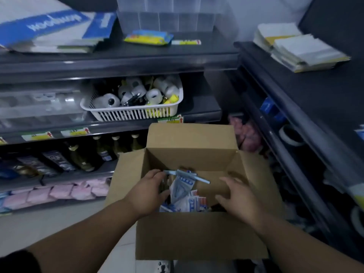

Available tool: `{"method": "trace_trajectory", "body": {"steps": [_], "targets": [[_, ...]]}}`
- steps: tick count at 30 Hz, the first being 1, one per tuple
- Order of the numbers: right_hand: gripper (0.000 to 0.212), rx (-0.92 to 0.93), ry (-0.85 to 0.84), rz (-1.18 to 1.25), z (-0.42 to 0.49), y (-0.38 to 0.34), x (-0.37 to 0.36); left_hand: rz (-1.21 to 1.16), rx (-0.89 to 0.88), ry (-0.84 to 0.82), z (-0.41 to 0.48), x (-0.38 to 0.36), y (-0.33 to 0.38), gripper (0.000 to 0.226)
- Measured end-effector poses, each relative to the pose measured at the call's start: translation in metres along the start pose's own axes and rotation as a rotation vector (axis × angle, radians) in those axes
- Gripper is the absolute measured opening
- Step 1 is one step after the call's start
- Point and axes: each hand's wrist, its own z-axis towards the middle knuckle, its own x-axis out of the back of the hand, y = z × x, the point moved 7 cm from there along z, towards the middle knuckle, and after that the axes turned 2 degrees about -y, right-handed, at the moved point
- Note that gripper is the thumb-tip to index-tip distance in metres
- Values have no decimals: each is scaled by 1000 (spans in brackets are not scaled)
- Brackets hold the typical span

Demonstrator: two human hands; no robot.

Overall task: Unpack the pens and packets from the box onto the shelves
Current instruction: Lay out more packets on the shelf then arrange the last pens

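Note:
An open cardboard box point(197, 235) stands on the floor below me with its flaps spread. Inside lie white and blue packets point(182, 201) and some orange ones. My left hand point(147, 192) reaches into the box and pinches a blue-and-white packet point(181, 184) by its top edge, lifting it. My right hand point(238, 198) hovers over the right side of the box, fingers loosely spread, holding nothing. Dark shelves point(118, 60) rise in front and to the right.
A white basket point(134, 113) of tape rolls sits on the middle shelf. Bottles point(82, 154) and pink packs point(59, 192) fill the lower shelves. Yellow-blue packets point(148, 37) lie on the upper shelf, paper stacks point(295, 48) on the right one.

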Motion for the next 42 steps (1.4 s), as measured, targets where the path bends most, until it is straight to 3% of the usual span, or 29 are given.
{"method": "trace_trajectory", "body": {"steps": [11, 15, 19, 23, 27, 29, 31, 35, 38, 40, 42], "targets": [[63, 74, -287, -41, 74, 4, -60, -71, 133, -344, 73, -89, -25, 69], [57, 102, -376, -37, 97, 8, -80, -45, 164, -331, 96, -106, -27, 69], [45, 120, -392, -21, 114, 11, -95, 150, 205, -377, 106, -128, -36, 80], [43, 127, -413, 21, 123, 17, -106, 318, 180, -319, 115, -133, -36, 93], [45, 103, -403, 57, 126, 21, -109, 315, 179, -253, 122, -130, -29, 94], [48, 105, -371, 84, 128, 21, -107, 202, 217, -245, 123, -129, -30, 88], [52, 104, -349, 96, 129, 20, -105, 31, 258, -280, 123, -128, -31, 67], [52, 171, -247, 162, 128, 11, -97, -65, 283, -408, 121, -124, -27, 24], [70, 360, -114, 137, 126, -10, -79, -188, 232, -436, 119, -120, -17, 21], [83, 392, -140, 71, 127, -18, -78, -242, 128, -414, 121, -114, -5, 24], [67, 306, -221, 81, 132, -14, -80, -326, 82, -374, 120, -109, 0, 28]]}}
